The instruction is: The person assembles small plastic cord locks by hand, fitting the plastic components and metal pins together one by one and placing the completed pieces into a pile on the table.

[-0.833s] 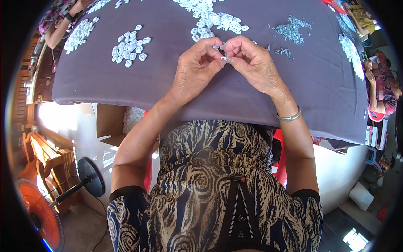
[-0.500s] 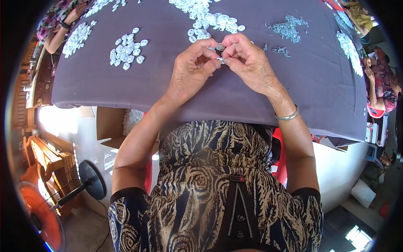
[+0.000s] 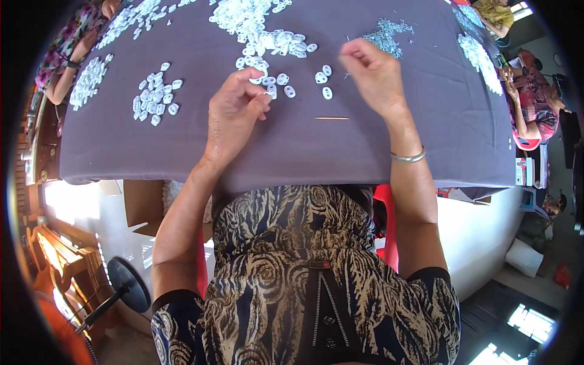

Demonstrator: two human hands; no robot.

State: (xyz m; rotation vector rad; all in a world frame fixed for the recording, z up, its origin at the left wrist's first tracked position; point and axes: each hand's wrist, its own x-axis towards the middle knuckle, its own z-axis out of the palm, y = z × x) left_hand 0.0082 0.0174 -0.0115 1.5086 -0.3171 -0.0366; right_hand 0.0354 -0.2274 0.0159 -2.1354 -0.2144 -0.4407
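My left hand [image 3: 236, 106] is closed in a pinch, with a small white plastic piece [image 3: 268, 95] between thumb and fingertips. Just beyond it lie loose white oval plastic pieces, each with two dark holes, such as this oval piece [image 3: 289, 92]. My right hand [image 3: 376, 73] is raised at the near side of a pile of small silvery metal pins or screws [image 3: 389, 38]. Its fingers are curled together and blurred, so anything in them is hidden. Between the hands, a thin wooden toothpick-like stick [image 3: 332, 118] rests on the dark tablecloth [image 3: 304, 149].
A large heap of white ovals [image 3: 243, 21] spreads at the far middle, with a smaller group [image 3: 155, 97] to the left. Other people's arms [image 3: 67, 76] reach the table's left and right sides. Below the table edge stands a cardboard box [image 3: 143, 204].
My hands have come apart: the right moved right toward the metal pile, while the left kept a small white piece. The toothpick-like stick and several ovals now show between them. The view shifted slightly.
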